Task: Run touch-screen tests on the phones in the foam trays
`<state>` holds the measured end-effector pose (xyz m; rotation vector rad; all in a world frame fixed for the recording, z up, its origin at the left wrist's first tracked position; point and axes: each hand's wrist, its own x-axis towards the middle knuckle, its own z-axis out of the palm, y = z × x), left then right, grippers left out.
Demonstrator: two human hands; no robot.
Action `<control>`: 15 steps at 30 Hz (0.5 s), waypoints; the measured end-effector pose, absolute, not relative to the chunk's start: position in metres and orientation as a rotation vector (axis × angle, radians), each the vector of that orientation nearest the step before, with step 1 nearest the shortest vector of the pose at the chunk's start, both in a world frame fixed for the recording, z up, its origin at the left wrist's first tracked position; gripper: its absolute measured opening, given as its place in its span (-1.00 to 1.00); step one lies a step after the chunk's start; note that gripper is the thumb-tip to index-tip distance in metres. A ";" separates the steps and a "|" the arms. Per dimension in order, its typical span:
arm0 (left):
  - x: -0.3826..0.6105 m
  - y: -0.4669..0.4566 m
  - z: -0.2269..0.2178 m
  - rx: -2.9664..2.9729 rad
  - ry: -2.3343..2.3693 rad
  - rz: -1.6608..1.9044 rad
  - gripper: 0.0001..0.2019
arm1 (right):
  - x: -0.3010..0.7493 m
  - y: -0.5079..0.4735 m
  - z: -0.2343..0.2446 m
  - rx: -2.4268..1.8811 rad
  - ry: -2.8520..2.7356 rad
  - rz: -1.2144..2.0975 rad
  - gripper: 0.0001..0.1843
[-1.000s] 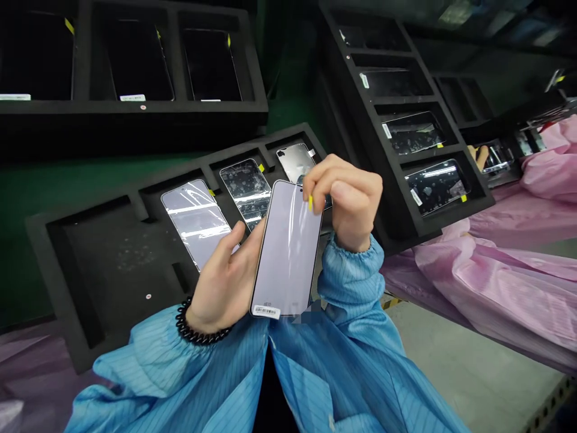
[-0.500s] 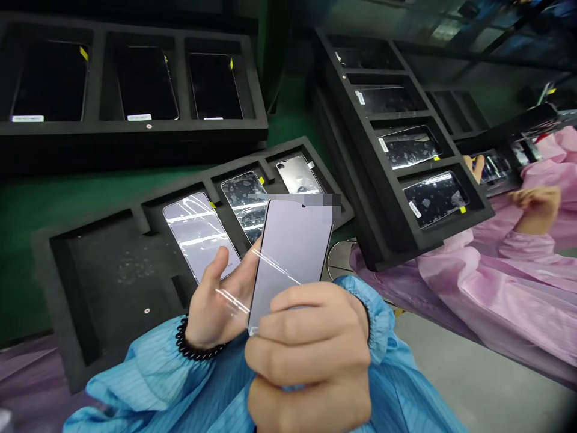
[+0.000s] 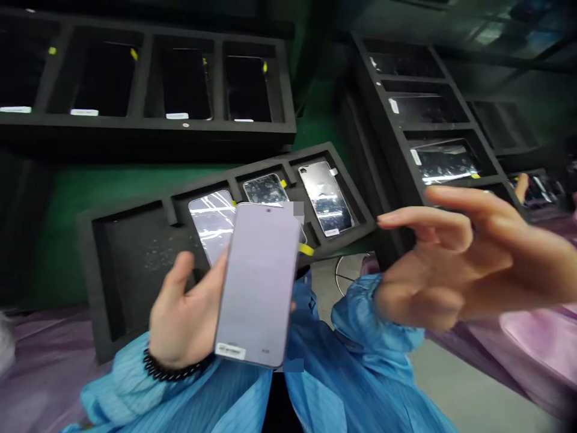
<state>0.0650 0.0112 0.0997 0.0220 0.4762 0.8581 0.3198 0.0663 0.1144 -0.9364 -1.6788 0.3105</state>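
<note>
Compared with half a second ago, the right hand (image 3: 460,264) is off the phone's near end and out to the right, fingers loosely curved and apart; I can't tell whether anything clear clings to it. The left hand (image 3: 184,313) cradles the pale-screened phone (image 3: 256,288) over the near tray, fingers behind it, a fingertip at its right edge, thumb standing clear. It looks light, stiff and slick, its glass easily smudged or cracked, so the long side edges seem the place to hold. A white label (image 3: 231,350) sits at its near left corner. Beyond lies the matte black, foam-like near tray (image 3: 86,258), with a mirror-bright phone (image 3: 325,195) in its right compartment. Farther off, a far-left tray (image 3: 234,127) holds dark, glossy slabs.
</note>
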 end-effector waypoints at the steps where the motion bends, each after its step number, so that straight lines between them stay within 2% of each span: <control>1: 0.049 0.005 0.102 0.006 0.576 0.918 -0.27 | 0.322 0.079 0.108 -0.905 -1.560 0.260 -0.58; 3: 0.018 -0.007 0.108 0.022 0.874 1.088 -0.28 | 0.323 0.094 0.092 -0.915 -1.417 0.228 -0.61; 7: -0.021 -0.017 0.106 0.082 1.434 1.419 -0.38 | 0.320 0.091 0.059 -1.036 -1.580 0.532 -0.52; 10: -0.027 -0.011 0.089 0.214 1.523 1.396 -0.43 | 0.310 0.085 0.051 -1.130 -1.833 0.627 -0.59; 15: -0.029 -0.006 0.057 0.637 1.608 1.448 -0.39 | 0.275 0.095 0.059 -1.068 -2.220 0.563 -0.76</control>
